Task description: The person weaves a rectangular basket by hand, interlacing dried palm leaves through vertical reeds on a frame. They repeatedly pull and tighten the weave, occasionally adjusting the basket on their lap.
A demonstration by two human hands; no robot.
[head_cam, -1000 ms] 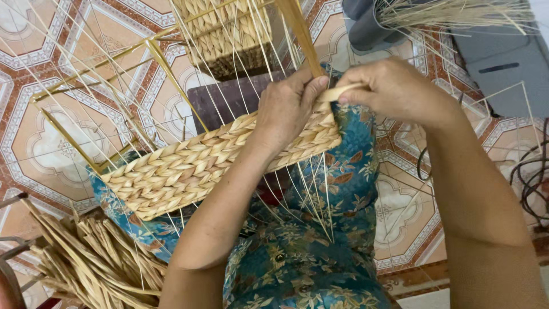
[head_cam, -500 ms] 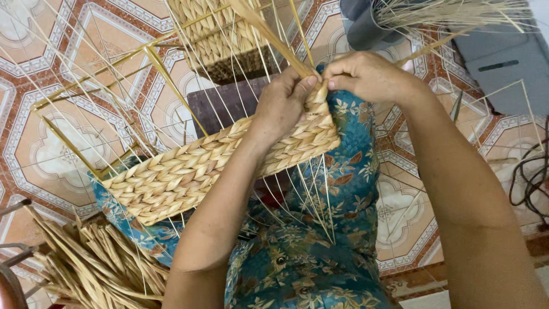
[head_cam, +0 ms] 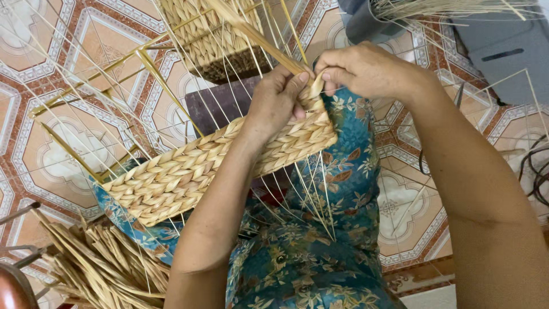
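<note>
A half-woven basket panel (head_cam: 177, 174) of pale braided straw lies across my lap on a gold wire frame (head_cam: 86, 91), with thin upright spokes sticking out. My left hand (head_cam: 277, 97) presses on the panel's far right corner and pinches a flat straw strand (head_cam: 251, 34) that runs up and away. My right hand (head_cam: 366, 71) meets it at the same corner, fingers closed on the strand's end. My lap is covered by blue flowered cloth (head_cam: 320, 252).
A finished woven basket (head_cam: 211, 40) stands behind the panel on the patterned tile floor (head_cam: 68, 137). Loose straw strands (head_cam: 97, 269) lie bundled at lower left. A grey bag (head_cam: 497, 51) with dry stalks sits upper right; dark cables (head_cam: 534, 171) lie at right.
Both hands have shifted up along the panel's right corner and drawn together. The straw strand now stands steeper, pulled up between them.
</note>
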